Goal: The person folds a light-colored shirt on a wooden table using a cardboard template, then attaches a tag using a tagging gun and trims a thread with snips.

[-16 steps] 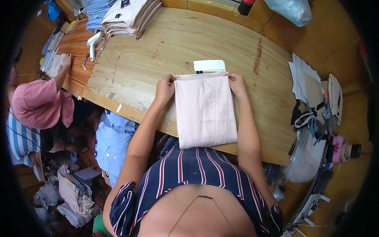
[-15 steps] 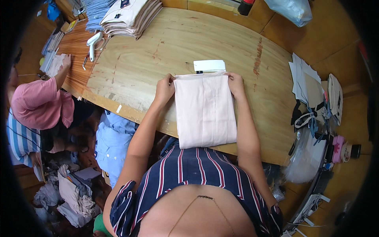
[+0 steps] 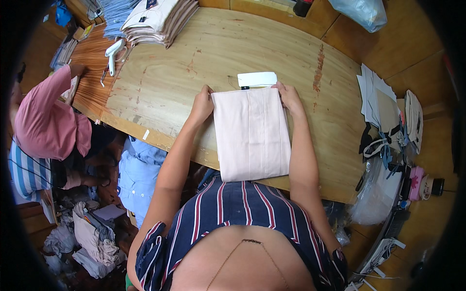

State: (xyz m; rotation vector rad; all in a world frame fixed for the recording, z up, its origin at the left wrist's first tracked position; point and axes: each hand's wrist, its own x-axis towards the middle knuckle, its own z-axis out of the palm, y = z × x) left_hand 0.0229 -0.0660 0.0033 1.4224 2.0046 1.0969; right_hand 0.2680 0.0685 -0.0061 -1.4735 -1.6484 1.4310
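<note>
And here we are at the wooden table (image 3: pixel 204 63), where the folded pale pink garment (image 3: pixel 252 136) lies flat right in front of the wearer, its near edge reaching over the table's near edge to the striped top (image 3: pixel 233 206). Both hands are on it, one at each far corner! The left hand (image 3: pixel 201 105) has its fingers curled round the upper left corner, gripping the cloth; the fingertips are partly hidden, so how deep that grip goes is hard to say. Across to the right hand (image 3: pixel 290 99) — thumb and fingers closed on the upper right corner, a neat pinch, with the forearm running down alongside the cloth.

Just beyond the garment's far edge sits a white card (image 3: pixel 257 79), with a small black label (image 3: pixel 245 88) poking out between the two. Up at the far left, a stack of folded pink garments (image 3: pixel 160 24) stands beside a stack of blue garments (image 3: pixel 116 17), and a white tagging gun (image 3: pixel 112 51) lies close by them. Over on the left flank, a co-worker in a pink top (image 3: pixel 51 119) leans in at the table, one arm stretched forward. Below that edge hangs a light blue shirt (image 3: pixel 138 177) — and out on the right, loose papers (image 3: pixel 374 94) lie by the table's rim.
</note>
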